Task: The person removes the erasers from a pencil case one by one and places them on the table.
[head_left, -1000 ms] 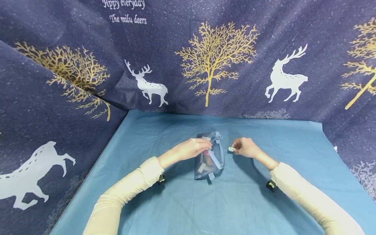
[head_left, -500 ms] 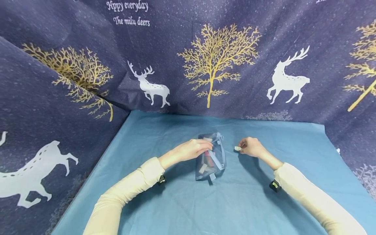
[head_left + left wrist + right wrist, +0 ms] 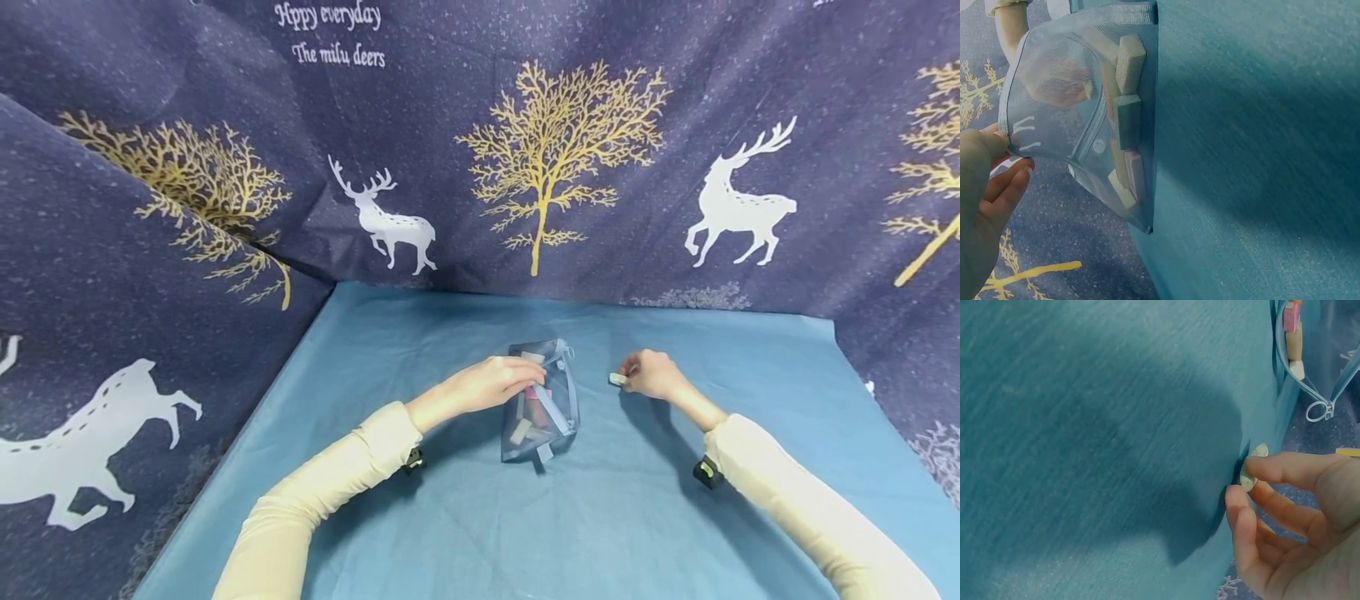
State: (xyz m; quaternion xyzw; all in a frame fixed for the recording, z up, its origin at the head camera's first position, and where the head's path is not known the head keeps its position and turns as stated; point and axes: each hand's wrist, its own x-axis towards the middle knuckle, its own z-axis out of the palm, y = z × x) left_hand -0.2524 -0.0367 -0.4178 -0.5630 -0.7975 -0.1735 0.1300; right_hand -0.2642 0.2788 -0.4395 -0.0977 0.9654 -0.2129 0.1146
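Note:
A blue mesh zipper pouch point(image 3: 564, 387) stands on the blue cloth, its zipped side parted toward the right. My left hand point(image 3: 491, 382) pinches the pouch's upper edge between thumb and fingers. Through the mesh in the left wrist view show several small blocks: a pale one point(image 3: 1130, 65), a dark green one point(image 3: 1127, 122) and a pink one point(image 3: 1134, 175). To the right of the pouch, my right hand point(image 3: 651, 375) pinches a small pale block point(image 3: 1247, 481) between thumb and fingertips, close over the cloth.
Blue cloth point(image 3: 480, 533) covers the table. Behind it and at the left hangs a dark curtain point(image 3: 450, 125) with deer and gold trees. A ring-shaped zipper pull point(image 3: 1317, 411) hangs at the pouch's end. Dark wrist cameras point(image 3: 708, 472) sit under both cuffs.
My right hand has moved a little to the right with the pale block, away from the pouch. The left hand keeps its hold on the pouch. The head view has shifted slightly.

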